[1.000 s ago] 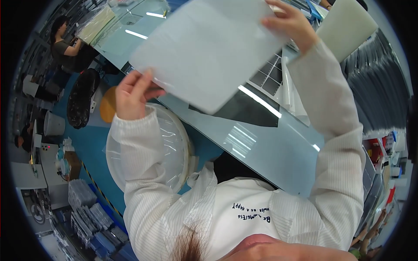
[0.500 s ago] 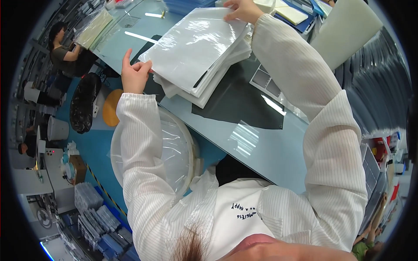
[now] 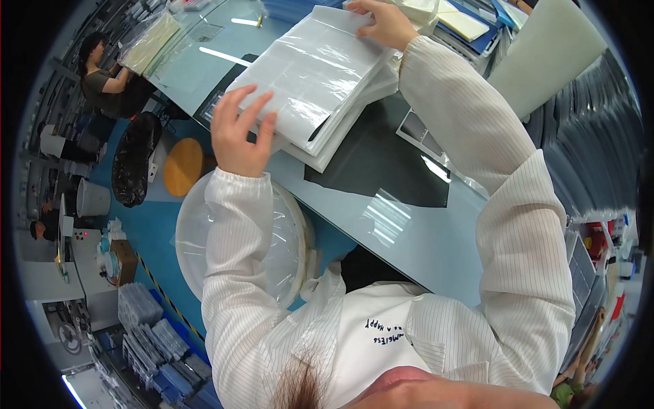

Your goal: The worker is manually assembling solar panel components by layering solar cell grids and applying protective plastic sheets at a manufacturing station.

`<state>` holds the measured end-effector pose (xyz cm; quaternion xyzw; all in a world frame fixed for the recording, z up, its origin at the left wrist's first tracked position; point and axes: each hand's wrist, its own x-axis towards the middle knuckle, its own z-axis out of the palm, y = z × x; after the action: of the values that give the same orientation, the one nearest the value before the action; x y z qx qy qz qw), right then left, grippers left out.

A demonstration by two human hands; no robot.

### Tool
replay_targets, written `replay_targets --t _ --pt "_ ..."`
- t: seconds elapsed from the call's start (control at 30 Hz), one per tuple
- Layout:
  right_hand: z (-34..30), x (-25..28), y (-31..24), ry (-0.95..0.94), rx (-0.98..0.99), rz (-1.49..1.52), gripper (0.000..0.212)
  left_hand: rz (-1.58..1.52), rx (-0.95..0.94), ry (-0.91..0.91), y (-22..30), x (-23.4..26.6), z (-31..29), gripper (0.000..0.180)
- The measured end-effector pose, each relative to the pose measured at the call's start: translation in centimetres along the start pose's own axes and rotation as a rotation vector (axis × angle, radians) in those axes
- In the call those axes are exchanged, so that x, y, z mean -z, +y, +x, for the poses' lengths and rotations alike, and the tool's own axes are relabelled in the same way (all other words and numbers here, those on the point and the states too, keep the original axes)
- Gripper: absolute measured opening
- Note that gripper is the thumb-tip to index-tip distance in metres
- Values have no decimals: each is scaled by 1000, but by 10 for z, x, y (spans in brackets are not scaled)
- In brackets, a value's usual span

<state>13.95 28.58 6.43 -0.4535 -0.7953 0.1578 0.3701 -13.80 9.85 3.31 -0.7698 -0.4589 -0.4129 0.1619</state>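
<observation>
A stack of white sheets point(image 3: 300, 75) with glossy clear plastic on top lies on the glass-topped table, its edges fanned unevenly. My left hand point(image 3: 242, 133) is at the stack's near left edge, its fingers spread and apart over the margin of the top sheet. At the far right corner my right hand point(image 3: 387, 26) has its fingers and thumb curled on the glossy top sheet. Under the stack a dark mat point(image 3: 381, 160) shows at the right, beside a pale frame with rectangular windows point(image 3: 417, 131).
A large round plastic-lined bin point(image 3: 289, 235) stands below the table's near left edge. Beyond it are a round orange stool point(image 3: 184, 167) and a black bag point(image 3: 134, 160). At the right, a pale roll point(image 3: 552, 58) leans by dark stacked sheets point(image 3: 586, 136). A co-worker point(image 3: 105, 82) is far left.
My left hand has let go of the top sheet's corner, moved right and spread its fingers. The top sheet has settled flatter on the stack. My right hand stays at the far corner.
</observation>
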Motion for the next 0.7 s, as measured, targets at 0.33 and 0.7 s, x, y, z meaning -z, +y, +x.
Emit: replay_targets --t 0.33,0.7 --pt "-4 3 -16 -16 -226 -110 44 -139 122 -99 26 -7 -21 23" --pt "-14 -17 5 185 -173 -471 32 -269 215 -83 28 -7 -12 16"
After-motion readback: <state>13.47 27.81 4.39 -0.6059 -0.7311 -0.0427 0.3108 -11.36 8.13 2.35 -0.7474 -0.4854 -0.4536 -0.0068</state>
